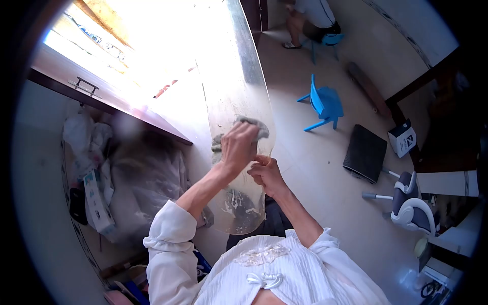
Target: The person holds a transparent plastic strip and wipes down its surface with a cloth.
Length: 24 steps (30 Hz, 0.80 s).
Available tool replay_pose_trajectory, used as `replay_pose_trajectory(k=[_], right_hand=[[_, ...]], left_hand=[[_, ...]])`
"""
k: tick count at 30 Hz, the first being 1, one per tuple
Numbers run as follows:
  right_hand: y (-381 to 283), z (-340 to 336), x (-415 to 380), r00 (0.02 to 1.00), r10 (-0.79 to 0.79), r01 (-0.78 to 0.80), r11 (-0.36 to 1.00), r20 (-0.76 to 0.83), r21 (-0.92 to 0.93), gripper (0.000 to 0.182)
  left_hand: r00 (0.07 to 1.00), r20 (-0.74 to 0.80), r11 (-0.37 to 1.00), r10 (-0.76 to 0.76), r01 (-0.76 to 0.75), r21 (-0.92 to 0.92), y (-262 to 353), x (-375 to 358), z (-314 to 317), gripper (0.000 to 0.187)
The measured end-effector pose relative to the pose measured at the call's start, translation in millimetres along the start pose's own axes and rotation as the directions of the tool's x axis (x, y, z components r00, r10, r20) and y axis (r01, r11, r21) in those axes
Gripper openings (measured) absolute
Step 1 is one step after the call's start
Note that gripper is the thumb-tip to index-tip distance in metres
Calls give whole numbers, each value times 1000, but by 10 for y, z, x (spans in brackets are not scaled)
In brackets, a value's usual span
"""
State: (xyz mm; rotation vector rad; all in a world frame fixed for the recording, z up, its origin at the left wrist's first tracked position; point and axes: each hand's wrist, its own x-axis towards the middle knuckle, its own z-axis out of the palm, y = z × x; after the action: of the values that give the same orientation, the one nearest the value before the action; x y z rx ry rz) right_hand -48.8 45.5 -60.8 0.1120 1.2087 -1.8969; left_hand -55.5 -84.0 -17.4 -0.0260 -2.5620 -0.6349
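Note:
A long, see-through panel (236, 96) with a rounded near end stretches away from my body. Pale smears and specks mark its near part. My left hand (238, 148) is closed on a bunched grey cloth (261, 127), pressed against the panel's surface. Part of the cloth sticks out on both sides of the fingers. Close beside it, my right hand (268, 175) grips the panel's right edge with curled fingers. What lies under the left palm is hidden.
A blue chair (328, 104) stands on the floor to the right, near a dark flat case (365, 152) and a white box (403, 138). Plastic-wrapped items (147, 178) fill the lower left. A seated person (316, 18) is at the back. Bright light washes out the upper left.

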Motion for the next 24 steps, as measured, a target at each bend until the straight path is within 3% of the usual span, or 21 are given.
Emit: replay_pose_trajectory(k=[3, 4, 7, 8, 9, 11, 13, 16, 17, 19, 21, 24], right_hand=[[25, -111, 47, 999, 38, -39, 997, -15, -73, 32], [22, -91, 71, 999, -8, 10, 998, 33, -55, 25], [-46, 15, -25, 997, -6, 12, 998, 82, -66, 11], [-44, 18, -25, 996, -21, 26, 999, 91, -45, 13], [-22, 0, -14, 995, -21, 26, 998, 96, -51, 13], [53, -100, 40, 1000, 20, -20, 1000, 1, -12, 27], [53, -116, 56, 998, 45, -47, 999, -54, -28, 37], [8, -60, -9, 998, -20, 24, 997, 55, -74, 36], [-10, -32, -25, 998, -17, 21, 997, 60, -77, 36], [-36, 4, -48, 999, -12, 15, 998, 40, -59, 35], [31, -46, -17, 1000, -26, 26, 999, 13, -43, 32], [-22, -29, -34, 1000, -6, 4, 997, -22, -78, 27]], left_hand=[[994, 68, 995, 86, -82, -60, 52, -109, -30, 15], [992, 74, 993, 103, -98, -65, 63, -103, -38, 16], [994, -100, 998, -38, 44, 50, -112, 325, -25, 16], [992, -82, 992, -100, 106, 67, -116, 351, -7, 15], [997, -33, 994, -69, 71, 81, -24, 281, -19, 17], [997, 44, 995, 68, -65, -75, 73, -61, 88, 18], [985, 120, 991, 123, -116, -69, 130, -146, 25, 17], [997, -36, 997, 73, -73, 17, -95, 147, 20, 12], [996, -91, 998, -12, 17, 53, -145, 244, -4, 13], [993, -7, 991, -118, 118, 55, -48, 202, -15, 20], [989, 143, 996, -46, 57, -73, 74, -101, 5, 21], [994, 107, 994, 34, -23, -109, 92, -153, -88, 20]])
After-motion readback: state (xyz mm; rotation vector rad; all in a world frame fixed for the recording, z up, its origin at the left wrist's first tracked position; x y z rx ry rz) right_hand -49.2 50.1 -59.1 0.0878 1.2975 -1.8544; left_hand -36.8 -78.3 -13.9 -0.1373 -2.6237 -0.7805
